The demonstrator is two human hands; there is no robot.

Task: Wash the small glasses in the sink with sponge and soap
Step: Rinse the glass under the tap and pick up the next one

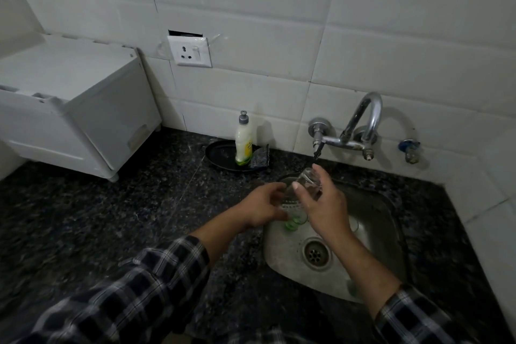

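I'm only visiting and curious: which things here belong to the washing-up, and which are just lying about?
Part of the job: clear glass in the right hand, green glasses in the sink, soap bottle, scrubber, tap.
Just lying about: wall socket, white appliance, blue valve.

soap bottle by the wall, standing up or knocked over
Upright. The soap bottle stands on its base in the black tray, grey cap pointing up, with the dark sponge beside it.
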